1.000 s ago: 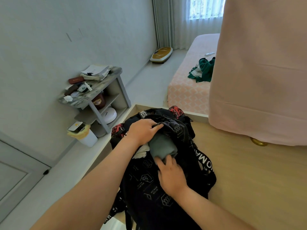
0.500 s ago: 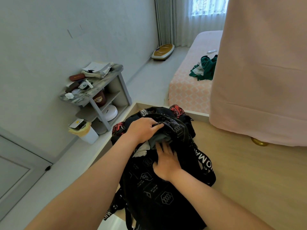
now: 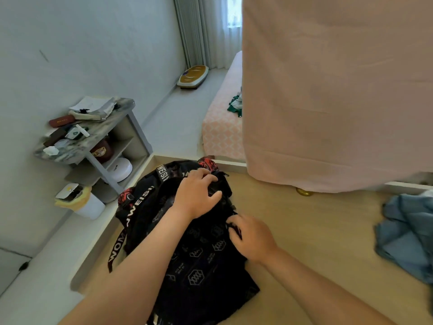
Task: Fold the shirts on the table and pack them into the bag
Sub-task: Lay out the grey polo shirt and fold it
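A black backpack (image 3: 194, 254) with white lettering on its straps lies on the wooden table (image 3: 316, 231), near the left edge. My left hand (image 3: 198, 195) grips the fabric at the top of the backpack. My right hand (image 3: 253, 235) pinches a small dark part, perhaps a zipper pull, at the backpack's right side. The backpack's opening looks drawn together, and no shirt shows inside it. A crumpled blue shirt (image 3: 410, 235) lies on the table at the far right.
A pink cloth (image 3: 335, 90) hangs over the far right of the table. Left of the table stand a cluttered grey shelf (image 3: 93, 141) and a white bin (image 3: 82, 202). A bed (image 3: 222, 127) with green clothes lies beyond.
The grey shirt that showed in the backpack's opening is out of sight. My right hand left the opening for the backpack's right side. The camera turned right, bringing the blue shirt into view.
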Demonstrator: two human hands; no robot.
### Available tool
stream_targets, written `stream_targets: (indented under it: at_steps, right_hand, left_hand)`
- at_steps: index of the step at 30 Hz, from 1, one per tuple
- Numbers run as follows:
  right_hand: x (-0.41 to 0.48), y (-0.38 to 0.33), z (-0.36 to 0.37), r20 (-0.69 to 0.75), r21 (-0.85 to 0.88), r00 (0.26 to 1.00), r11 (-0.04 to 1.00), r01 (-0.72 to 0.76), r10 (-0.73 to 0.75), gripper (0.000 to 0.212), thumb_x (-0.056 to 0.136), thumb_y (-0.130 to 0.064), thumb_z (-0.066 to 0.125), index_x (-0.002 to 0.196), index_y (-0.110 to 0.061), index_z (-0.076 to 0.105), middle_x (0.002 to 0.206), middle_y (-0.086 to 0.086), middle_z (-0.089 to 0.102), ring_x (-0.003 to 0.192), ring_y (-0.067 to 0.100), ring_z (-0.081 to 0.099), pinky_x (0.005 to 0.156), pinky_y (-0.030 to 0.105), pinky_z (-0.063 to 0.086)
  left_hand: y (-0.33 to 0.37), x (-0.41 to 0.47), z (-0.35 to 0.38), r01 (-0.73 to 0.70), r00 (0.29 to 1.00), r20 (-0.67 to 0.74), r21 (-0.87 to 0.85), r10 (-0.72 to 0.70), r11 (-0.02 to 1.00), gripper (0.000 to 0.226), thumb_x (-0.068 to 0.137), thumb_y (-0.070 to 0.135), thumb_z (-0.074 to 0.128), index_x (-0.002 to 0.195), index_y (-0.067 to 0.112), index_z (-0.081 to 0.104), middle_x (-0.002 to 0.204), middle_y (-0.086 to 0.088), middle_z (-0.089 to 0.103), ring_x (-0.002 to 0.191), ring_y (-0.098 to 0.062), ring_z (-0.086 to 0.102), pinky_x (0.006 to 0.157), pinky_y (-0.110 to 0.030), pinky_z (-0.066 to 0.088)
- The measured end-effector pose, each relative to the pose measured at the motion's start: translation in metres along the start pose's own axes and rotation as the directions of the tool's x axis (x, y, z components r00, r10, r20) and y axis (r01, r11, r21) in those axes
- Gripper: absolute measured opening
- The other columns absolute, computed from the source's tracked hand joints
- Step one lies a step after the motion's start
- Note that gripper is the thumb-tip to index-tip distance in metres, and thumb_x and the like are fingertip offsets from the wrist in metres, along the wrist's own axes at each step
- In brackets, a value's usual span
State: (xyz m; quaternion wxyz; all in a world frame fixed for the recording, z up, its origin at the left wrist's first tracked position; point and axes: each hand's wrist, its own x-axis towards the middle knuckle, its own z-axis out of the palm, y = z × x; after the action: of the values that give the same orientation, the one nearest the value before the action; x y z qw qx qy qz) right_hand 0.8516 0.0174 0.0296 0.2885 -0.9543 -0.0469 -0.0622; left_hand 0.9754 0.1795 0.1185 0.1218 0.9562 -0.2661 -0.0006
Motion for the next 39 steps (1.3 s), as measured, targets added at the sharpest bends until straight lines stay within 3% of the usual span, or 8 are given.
stream_targets:
  at_steps: [12,17,21,25,29,32,35,39]
  right_hand:
    - [-0.157,0.224,-0.204,-0.211,-0.108,0.869,0.873,-0.477,0.448,0.026,0.095,-0.03,0.053,0.117,-0.024,0.066,0.111,-0.002,0.065,0.099,0.023,0.063,0.083,0.036,0.048]
    - [-0.226,0.299,-0.264,-0.437,-0.318,0.727,0.665,-0.675,0.529,0.039,0.076,-0.015,0.067,0.114,-0.019,0.065,0.124,0.01,0.058,0.113,0.035,0.055,0.089,0.049,0.043]
    - [-0.271,0.342,-0.293,-0.328,-0.351,0.534,0.425,-0.835,0.779,0.061,0.093,-0.036,0.058,0.147,-0.019,0.035,0.144,0.011,0.044,0.13,0.031,0.044,0.104,0.047,0.035]
    - [-0.289,0.355,-0.303,-0.406,-0.21,0.634,0.608,-0.766,0.658,0.013,0.097,-0.027,0.058,0.1,-0.018,0.067,0.098,0.001,0.069,0.094,0.027,0.063,0.081,0.038,0.033]
    - [-0.287,0.343,-0.303,-0.398,0.07,0.779,0.863,-0.5,0.484,0.023,0.094,-0.017,0.063,0.075,-0.023,0.051,0.074,-0.014,0.049,0.075,0.011,0.05,0.069,0.033,0.043]
    - [-0.286,0.333,-0.301,-0.438,0.077,0.827,0.931,-0.357,0.353,0.02,0.092,-0.023,0.063,0.078,-0.025,0.049,0.085,-0.012,0.049,0.086,0.009,0.048,0.075,0.024,0.042]
    - [-0.288,0.34,-0.294,-0.329,0.097,0.805,0.865,-0.491,0.494,0.025,0.09,-0.039,0.059,0.111,-0.025,0.06,0.122,-0.005,0.052,0.117,0.017,0.047,0.1,0.036,0.042]
    - [-0.292,0.352,-0.296,-0.073,-0.099,0.609,0.602,-0.793,0.79,0.057,0.094,-0.054,0.051,0.141,-0.024,0.046,0.138,0.004,0.045,0.125,0.024,0.048,0.101,0.039,0.042]
  left_hand:
    - [0.348,0.045,0.111,-0.239,0.897,0.27,-0.368,0.349,0.899,0.037,0.092,0.038,0.059,0.127,0.027,0.057,0.115,0.007,0.065,0.1,-0.016,0.062,0.088,-0.028,0.048]
    - [0.448,0.047,0.155,-0.288,0.8,0.413,-0.372,0.436,0.882,0.041,0.093,0.03,0.056,0.134,0.024,0.051,0.128,-0.001,0.059,0.112,-0.024,0.057,0.093,-0.036,0.047]
    - [0.501,0.05,0.184,-0.288,0.767,0.457,-0.384,0.452,0.877,0.053,0.09,0.031,0.056,0.141,0.023,0.043,0.137,-0.002,0.051,0.125,-0.025,0.05,0.1,-0.04,0.044]
    - [0.533,0.045,0.196,-0.375,0.782,0.363,-0.374,0.506,0.848,0.072,0.09,0.024,0.059,0.152,0.026,0.024,0.154,-0.004,0.031,0.14,-0.026,0.029,0.108,-0.042,0.038]
    - [0.545,0.049,0.192,-0.564,0.737,0.235,-0.303,0.634,0.768,0.069,0.087,0.022,0.062,0.15,0.032,0.033,0.157,-0.002,0.03,0.144,-0.021,0.025,0.107,-0.035,0.033]
    - [0.542,0.055,0.183,-0.638,0.687,0.251,-0.239,0.682,0.732,0.007,0.086,0.024,0.057,0.087,0.02,0.062,0.1,-0.004,0.069,0.099,-0.026,0.062,0.071,-0.031,0.039]
    - [0.527,0.053,0.173,-0.614,0.717,0.307,-0.148,0.626,0.775,0.017,0.092,0.031,0.058,0.079,0.024,0.051,0.083,0.001,0.059,0.084,-0.021,0.058,0.061,-0.031,0.027]
    - [0.493,0.044,0.179,-0.517,0.709,0.495,-0.12,0.503,0.847,0.022,0.09,0.033,0.061,0.08,0.021,0.046,0.08,0.006,0.049,0.078,-0.018,0.05,0.061,-0.031,0.027]
